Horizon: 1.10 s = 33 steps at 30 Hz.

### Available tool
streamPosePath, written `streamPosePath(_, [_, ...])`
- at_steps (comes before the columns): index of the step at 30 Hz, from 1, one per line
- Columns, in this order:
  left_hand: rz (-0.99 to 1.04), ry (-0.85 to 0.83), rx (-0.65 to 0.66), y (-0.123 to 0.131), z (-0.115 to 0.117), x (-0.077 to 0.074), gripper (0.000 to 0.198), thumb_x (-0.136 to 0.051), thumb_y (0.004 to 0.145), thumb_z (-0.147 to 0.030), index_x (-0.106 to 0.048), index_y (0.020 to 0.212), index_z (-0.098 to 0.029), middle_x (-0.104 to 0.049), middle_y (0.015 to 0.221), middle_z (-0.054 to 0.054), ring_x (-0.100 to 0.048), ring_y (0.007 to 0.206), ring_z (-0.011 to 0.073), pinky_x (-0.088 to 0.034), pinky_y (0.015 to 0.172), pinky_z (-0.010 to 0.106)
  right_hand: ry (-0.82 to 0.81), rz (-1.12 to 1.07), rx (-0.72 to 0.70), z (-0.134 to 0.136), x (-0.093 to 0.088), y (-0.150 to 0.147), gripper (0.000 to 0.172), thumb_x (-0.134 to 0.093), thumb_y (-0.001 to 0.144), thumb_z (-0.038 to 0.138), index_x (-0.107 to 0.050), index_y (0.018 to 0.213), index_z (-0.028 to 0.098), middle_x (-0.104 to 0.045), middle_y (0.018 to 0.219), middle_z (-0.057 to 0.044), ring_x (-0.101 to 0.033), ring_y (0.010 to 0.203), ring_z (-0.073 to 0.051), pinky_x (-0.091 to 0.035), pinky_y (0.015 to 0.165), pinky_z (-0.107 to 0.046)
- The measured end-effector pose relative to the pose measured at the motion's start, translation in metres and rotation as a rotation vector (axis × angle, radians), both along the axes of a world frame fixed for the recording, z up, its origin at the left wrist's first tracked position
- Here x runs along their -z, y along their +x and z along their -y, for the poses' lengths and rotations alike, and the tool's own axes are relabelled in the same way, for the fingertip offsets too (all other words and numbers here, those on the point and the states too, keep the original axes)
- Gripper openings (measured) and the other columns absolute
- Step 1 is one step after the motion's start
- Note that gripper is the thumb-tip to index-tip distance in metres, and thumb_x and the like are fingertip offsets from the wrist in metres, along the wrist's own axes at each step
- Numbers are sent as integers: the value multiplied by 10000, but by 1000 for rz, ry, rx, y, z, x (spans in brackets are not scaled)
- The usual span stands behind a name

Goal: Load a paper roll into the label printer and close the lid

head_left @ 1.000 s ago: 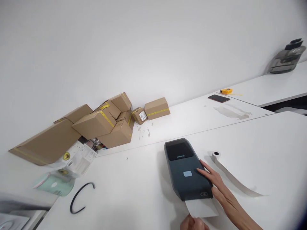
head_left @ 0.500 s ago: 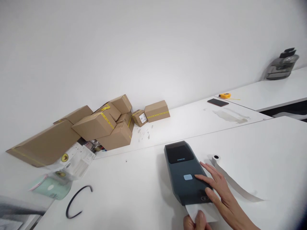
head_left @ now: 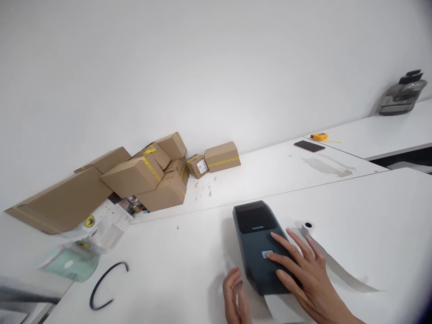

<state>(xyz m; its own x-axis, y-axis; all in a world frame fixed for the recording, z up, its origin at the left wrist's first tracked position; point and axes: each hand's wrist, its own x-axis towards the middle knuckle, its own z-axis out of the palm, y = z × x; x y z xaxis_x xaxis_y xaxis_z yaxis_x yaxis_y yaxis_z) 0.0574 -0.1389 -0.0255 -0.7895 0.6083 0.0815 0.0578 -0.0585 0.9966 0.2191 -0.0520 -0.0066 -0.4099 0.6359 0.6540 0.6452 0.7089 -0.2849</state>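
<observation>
A dark blue-grey printer (head_left: 251,261) with a black glossy panel lies on the white table. White paper (head_left: 281,309) sticks out from its near end. Fingers spread, my right hand (head_left: 308,274) rests over the printer's right side, its index fingertip on the light-blue button (head_left: 265,254). My left hand (head_left: 236,299) is beside the printer's near left corner, off the paper, fingers loosely bent and apart with nothing between them. To the right, a small paper roll (head_left: 308,226) trails a long white strip (head_left: 347,272), partly behind my right hand.
Cardboard boxes (head_left: 133,173) are piled at the back left. A black curved band (head_left: 97,285) and a mint-green pouch (head_left: 69,263) lie nearer at left. Toward the back right are a phone (head_left: 309,146), a yellow tape measure (head_left: 319,137) and a grey transparent jug (head_left: 401,96).
My left hand has let go of the paper at the printer's near end and moved left. My right index finger has shifted from beside the light-blue button onto it.
</observation>
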Motion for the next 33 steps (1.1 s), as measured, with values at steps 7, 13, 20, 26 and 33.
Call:
streamPosePath(7, [56, -53, 205, 8, -15, -25, 684, -464, 840, -678, -597, 1314, -204, -502, 1481, 92, -382, 1420, 284, -345, 1156, 353, -538, -451, 27, 8, 15, 14, 504, -303, 987, 504, -364, 1477, 405, -267, 1621, 24, -271, 1467, -354, -386, 1090, -627])
streamPosePath(13, [84, -72, 254, 11, -12, -20, 747, -467, 830, -708, -564, 1362, -193, -488, 1496, 84, -369, 1431, 278, -339, 1163, 341, -708, -624, 33, 5, 48, 19, 558, -281, 971, 547, -337, 1506, 399, -341, 1592, 38, -321, 1450, -329, -304, 1162, -585])
streamPosePath(20, [72, -42, 245, 15, -13, -12, 749, -460, 851, -690, -528, 1404, -189, -454, 1523, 66, -326, 1456, 275, -297, 1193, 362, -635, -618, -5, -3, 88, 14, 621, -342, 922, 622, -321, 1510, 425, -401, 1558, 51, -391, 1411, -338, -408, 1119, -552])
streamPosePath(26, [83, 124, 276, -7, -36, -60, 645, -442, 898, -611, -546, 1372, -186, -521, 1467, 101, -434, 1390, 284, -321, 1172, 373, -510, -497, -52, -20, 7, 9, 633, -214, 959, 634, -327, 1518, 360, -311, 1606, 23, -235, 1480, -350, -195, 1196, -612])
streamPosePath(33, [-45, 61, 298, -39, -104, -69, 418, -530, 897, -398, -572, 1259, -195, -617, 1337, 117, -558, 1263, 232, -429, 1051, 340, -319, -529, -171, -91, -89, -22, 543, -261, 981, 573, -398, 1446, 327, -503, 1468, -48, -441, 1348, -294, -351, 1120, -514])
